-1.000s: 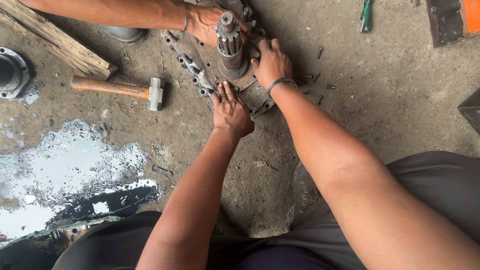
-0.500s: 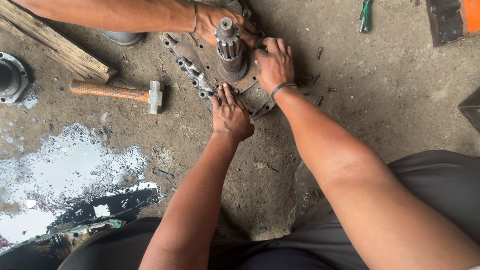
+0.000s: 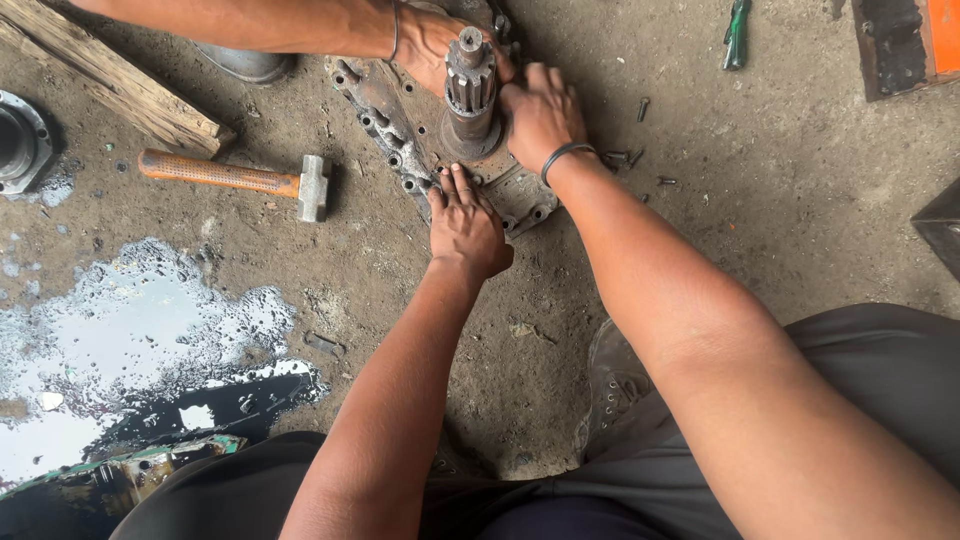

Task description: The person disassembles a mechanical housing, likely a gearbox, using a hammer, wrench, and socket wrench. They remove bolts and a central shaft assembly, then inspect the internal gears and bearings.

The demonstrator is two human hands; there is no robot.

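View from above of a person crouched on a stained concrete floor (image 3: 800, 230), both bare arms reaching forward to a grimy metal plate (image 3: 385, 115) lying flat, ringed with bolt holes; a splined shaft (image 3: 470, 85) stands upright from its middle; the left hand (image 3: 465, 225) lies flat, fingers together, pressing the plate's near edge, holding nothing; the right hand (image 3: 540, 115), a dark band at the wrist, is cupped against the shaft's base on the right side, and whether it grips anything cannot be told; a second person's hand (image 3: 430, 45) comes in from the upper left and rests against the shaft's far side.

As for progress, the holes seen along the plate's rim look bare, and a few loose bolts (image 3: 640, 150) lie scattered on the floor just right of it, so the fasteners seem to be out while plate and shaft sit together.

A hammer (image 3: 240, 178) with an orange handle lies left of the plate; a wooden beam (image 3: 110, 85) beyond it; a round metal housing (image 3: 20, 140) at the left edge, its bore apparently empty; a pool of oily liquid (image 3: 120, 340) spreads lower left; a green tool (image 3: 737, 32) lies top right.
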